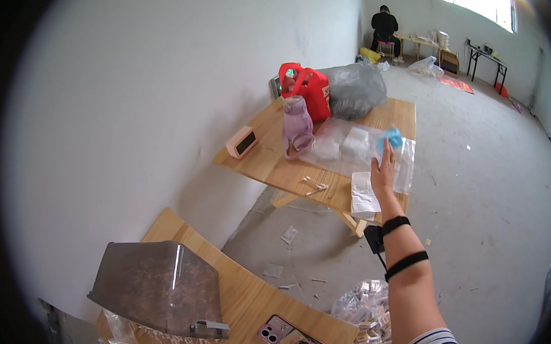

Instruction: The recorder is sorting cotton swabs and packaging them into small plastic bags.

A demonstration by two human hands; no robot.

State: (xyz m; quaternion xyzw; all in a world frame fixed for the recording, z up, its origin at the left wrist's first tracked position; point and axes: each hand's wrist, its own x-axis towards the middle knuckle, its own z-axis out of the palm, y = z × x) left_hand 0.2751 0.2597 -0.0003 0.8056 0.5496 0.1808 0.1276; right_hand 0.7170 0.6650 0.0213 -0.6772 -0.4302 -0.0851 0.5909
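Observation:
My right hand (384, 169) reaches over the right side of the far wooden table (269, 166). A small light-blue object (391, 137) is at its fingertips, pinched there as far as I can see; it is blurred and its kind does not show. Under and beside the hand lie a clear plastic bag (343, 158) with white packs (355, 141) in it and a folded white paper sheet (364, 194). A few cotton swabs (314, 183) lie left of the paper. My left hand is out of view.
The far table also bears a lilac bottle (296, 124), a red bag (315, 89), a grey plastic bag (355, 90) and a pink clock (242, 142). On the near table are a brown translucent cover (160, 284), swabs (178, 340) and a phone (293, 337). A person (384, 26) sits far back.

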